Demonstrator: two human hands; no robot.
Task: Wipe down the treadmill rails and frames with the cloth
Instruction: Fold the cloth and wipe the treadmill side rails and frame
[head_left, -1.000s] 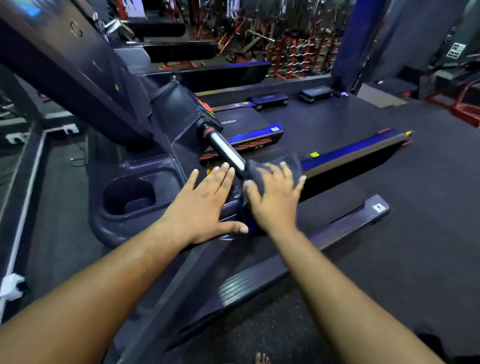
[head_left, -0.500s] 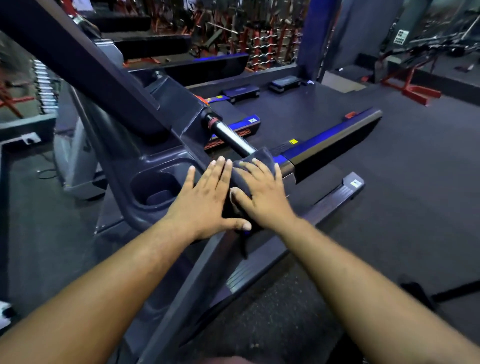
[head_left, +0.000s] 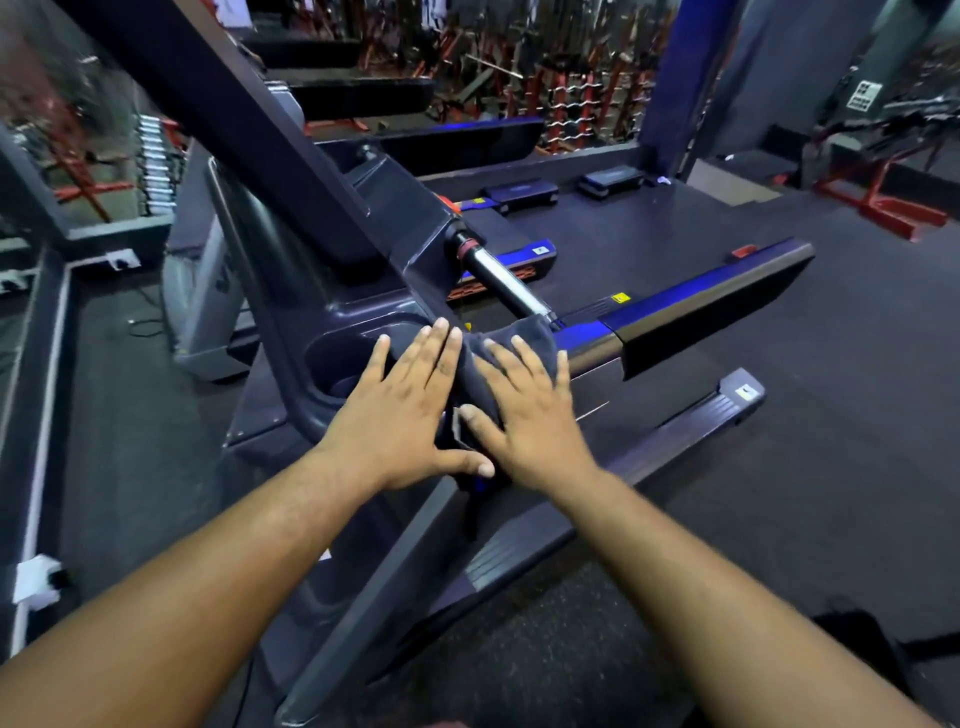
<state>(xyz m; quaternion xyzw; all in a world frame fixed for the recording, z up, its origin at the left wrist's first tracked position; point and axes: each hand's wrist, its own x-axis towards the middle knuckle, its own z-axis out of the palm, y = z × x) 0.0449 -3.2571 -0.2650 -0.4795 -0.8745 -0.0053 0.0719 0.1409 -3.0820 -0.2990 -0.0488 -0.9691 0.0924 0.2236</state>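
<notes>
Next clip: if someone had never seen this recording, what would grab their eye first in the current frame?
Two bare forearms run up from the bottom edge to the middle, where the left hand and right hand lie flat, fingers spread, on a dark cloth draped over the treadmill handrail. Just past the cloth a shiny metal grip bar catches the light, and red weight racks crowd the background at top centre.

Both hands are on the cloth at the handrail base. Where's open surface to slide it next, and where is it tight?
Free: the silver bar running up from the cloth to the console, and the blue-edged rail stretching away beyond the right hand. Tight: the cup-holder recess under the left hand, hemmed in by the upright frame.
</notes>
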